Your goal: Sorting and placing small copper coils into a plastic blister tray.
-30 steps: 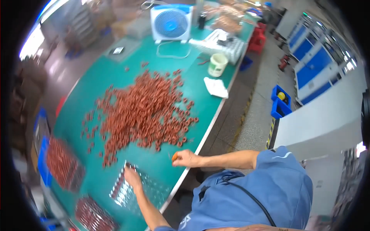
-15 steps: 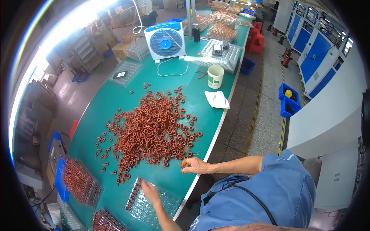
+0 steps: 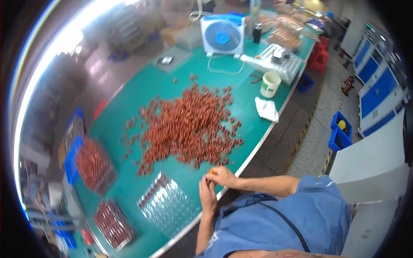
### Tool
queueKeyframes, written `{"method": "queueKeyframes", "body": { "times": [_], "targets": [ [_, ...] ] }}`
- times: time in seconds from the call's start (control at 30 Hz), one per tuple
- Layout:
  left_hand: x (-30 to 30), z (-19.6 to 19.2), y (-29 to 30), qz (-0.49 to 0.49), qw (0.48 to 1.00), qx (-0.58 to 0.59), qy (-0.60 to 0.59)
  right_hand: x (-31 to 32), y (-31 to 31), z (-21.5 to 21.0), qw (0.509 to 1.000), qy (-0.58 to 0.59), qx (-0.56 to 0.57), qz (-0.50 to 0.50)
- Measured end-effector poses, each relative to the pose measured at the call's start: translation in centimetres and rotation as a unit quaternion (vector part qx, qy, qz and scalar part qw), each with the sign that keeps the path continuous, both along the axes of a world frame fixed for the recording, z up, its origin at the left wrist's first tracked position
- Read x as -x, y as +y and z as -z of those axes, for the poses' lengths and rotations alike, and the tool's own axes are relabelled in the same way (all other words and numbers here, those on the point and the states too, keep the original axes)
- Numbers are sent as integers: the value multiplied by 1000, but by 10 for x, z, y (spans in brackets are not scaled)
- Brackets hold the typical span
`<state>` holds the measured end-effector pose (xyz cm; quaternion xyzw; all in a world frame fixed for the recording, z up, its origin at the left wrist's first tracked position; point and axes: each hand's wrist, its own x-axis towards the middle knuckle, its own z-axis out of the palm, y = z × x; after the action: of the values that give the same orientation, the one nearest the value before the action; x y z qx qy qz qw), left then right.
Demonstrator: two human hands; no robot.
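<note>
My right hand (image 3: 224, 177), an orange covering on one fingertip, meets my left hand (image 3: 208, 197) above the table's near edge. Both are closed with fingertips together; whatever they pinch is too small and blurred to make out. Just beyond them spreads a big heap of copper-red wire-wound ring coils (image 3: 185, 124) with thin wire ends. Left of my hands, a clear plastic tray (image 3: 172, 210) with rows of pockets lies flat. A row of coils (image 3: 155, 189) fills its far left side; the other pockets look bare.
Stacked trays of coils (image 3: 94, 165) and another filled stack (image 3: 112, 223) stand at the left of the green table (image 3: 129, 99). Toward the back are a blue-and-white fan (image 3: 222, 36), a white cup (image 3: 270, 84), a white cloth or paper (image 3: 266, 109) and clear trays (image 3: 282, 62).
My left hand has left the clear tray and come right to meet my right hand. My right hand has shifted slightly right and up. The whole view has swung, blurring things.
</note>
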<state>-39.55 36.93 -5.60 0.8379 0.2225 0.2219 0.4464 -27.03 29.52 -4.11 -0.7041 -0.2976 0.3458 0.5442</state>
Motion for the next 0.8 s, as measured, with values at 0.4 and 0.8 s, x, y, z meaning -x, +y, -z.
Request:
{"method": "queueKeyframes", "body": {
  "times": [0.4, 0.8],
  "targets": [
    [-15, -31, 44, -12, 896, 418, -148, -41, 26, -28, 999, 7, -42, -24],
    [8, -23, -3, -152, 988, -21, -22, 4, 0, -63, 825, -534, -157, -101]
  ]
}}
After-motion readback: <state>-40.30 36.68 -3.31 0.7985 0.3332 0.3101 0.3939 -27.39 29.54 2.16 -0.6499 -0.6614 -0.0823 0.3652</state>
